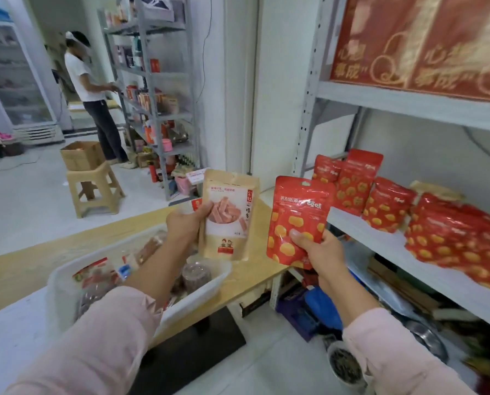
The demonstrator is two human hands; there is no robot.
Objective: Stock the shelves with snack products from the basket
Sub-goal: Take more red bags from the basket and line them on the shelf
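Basket point(215, 276) on table point(24, 266) at left, pouches point(449, 240) on shelf point(366, 232) at right (box point(79, 156) on stool point(95, 189) behind).

Left hand point(184, 223) grips beige pouch point(229, 216) over basket point(209, 283); right hand point(320, 250) pinches red pouch point(298, 220) near shelf's point(380, 240) front edge.

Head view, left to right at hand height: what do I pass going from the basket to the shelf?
White basket → left hand → beige pouch → red pouch, gripped by right hand → stocked red pouches.

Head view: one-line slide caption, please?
Left hand holds a beige pouch, right hand a red pouch, beside the shelf.
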